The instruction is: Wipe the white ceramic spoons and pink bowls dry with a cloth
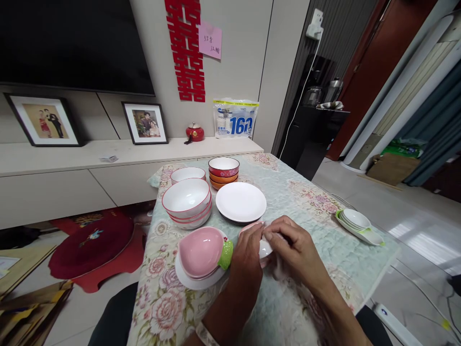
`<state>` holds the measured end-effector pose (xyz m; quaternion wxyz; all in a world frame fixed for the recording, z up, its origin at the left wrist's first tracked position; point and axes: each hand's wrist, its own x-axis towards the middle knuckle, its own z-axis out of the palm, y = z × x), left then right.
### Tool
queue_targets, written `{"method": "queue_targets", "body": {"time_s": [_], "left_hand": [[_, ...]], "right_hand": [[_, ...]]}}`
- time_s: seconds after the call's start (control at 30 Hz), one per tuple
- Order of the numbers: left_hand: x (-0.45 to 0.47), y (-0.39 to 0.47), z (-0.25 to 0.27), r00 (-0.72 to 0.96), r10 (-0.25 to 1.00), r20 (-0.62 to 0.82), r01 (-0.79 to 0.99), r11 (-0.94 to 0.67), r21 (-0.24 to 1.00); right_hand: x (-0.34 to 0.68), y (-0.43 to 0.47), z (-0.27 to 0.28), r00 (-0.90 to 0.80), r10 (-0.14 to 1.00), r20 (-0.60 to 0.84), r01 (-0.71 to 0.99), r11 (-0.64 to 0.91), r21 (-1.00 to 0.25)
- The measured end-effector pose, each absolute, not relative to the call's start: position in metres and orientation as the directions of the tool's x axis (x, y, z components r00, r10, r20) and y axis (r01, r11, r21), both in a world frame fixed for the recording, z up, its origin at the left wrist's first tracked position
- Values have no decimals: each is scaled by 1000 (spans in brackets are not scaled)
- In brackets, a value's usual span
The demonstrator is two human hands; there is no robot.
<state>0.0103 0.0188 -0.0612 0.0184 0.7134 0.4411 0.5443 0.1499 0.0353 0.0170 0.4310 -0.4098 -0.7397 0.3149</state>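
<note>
In front of me a small bowl [265, 249], white inside with a pinkish edge, is mostly hidden by my hands. My left hand [249, 262] grips its left side, fingers bent over the rim. On its right side my right hand [293, 246] is closed in a pinch near the rim; a pale, blurred bit shows below, and I cannot make out what its fingers hold. Left of my hands, pink strawberry-shaped bowls [201, 250] with a green leaf end lie on a white plate [192, 284]. Just beyond is a stack of plates [241, 202], a white one on top.
White red-rimmed bowls [187, 197] stand stacked at the table's left, red and orange bowls [224, 168] behind. Small white dishes [356, 219] lie near the right edge of the flowered tablecloth [167, 307]. A printed plastic pack [236, 119] stands on the cabinet.
</note>
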Motion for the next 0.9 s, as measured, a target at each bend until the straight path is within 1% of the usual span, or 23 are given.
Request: {"method": "queue_targets", "body": {"time_s": [0.07, 0.13, 0.2, 0.27, 0.37, 0.43, 0.47, 0.5, 0.57, 0.67, 0.73, 0.8, 0.87, 0.9], "left_hand": [[11, 19, -65, 33, 637, 770, 621, -617, 484], [11, 20, -69, 37, 652, 758, 608, -616, 501], [10, 21, -72, 34, 688, 725, 570, -609, 552], [8, 21, -73, 20, 740, 672, 524, -581, 623], [6, 21, -71, 5, 807, 591, 472, -523, 710], [5, 21, -69, 0, 827, 562, 450, -502, 739], [5, 20, -68, -8, 834, 552, 439, -493, 751], [5, 20, -67, -23, 840, 542, 424, -482, 767], [7, 20, -64, -67, 857, 510, 378, -452, 808], [10, 21, -60, -150, 884, 444, 251, -400, 882], [12, 21, -55, -192, 904, 381, 159, -355, 921], [13, 21, -51, -210, 932, 296, 93, -282, 955], [13, 20, -48, -220, 948, 228, 54, -222, 974], [14, 20, -47, -225, 950, 218, 42, -214, 976]], "right_hand": [[154, 46, 8, -236, 927, 292, 306, 356, -883], [157, 53, 2, -189, 963, 193, 257, 238, -937], [157, 53, 0, -164, 972, 165, 244, 202, -948], [155, 47, 5, -182, 951, 250, 282, 294, -913], [151, 34, 17, -304, 847, 435, 307, 520, -797], [148, 29, 22, -377, 775, 507, 291, 619, -730], [148, 29, 22, -394, 754, 525, 284, 643, -711], [148, 30, 20, -398, 746, 534, 279, 653, -704], [150, 38, 14, -375, 766, 521, 272, 629, -729], [156, 51, 4, -345, 828, 442, 261, 537, -802], [159, 57, 0, -349, 848, 398, 259, 495, -829], [161, 59, -1, -378, 844, 380, 269, 493, -827], [160, 57, -1, -405, 825, 393, 307, 528, -792], [159, 55, -1, -406, 814, 415, 334, 554, -762]]}}
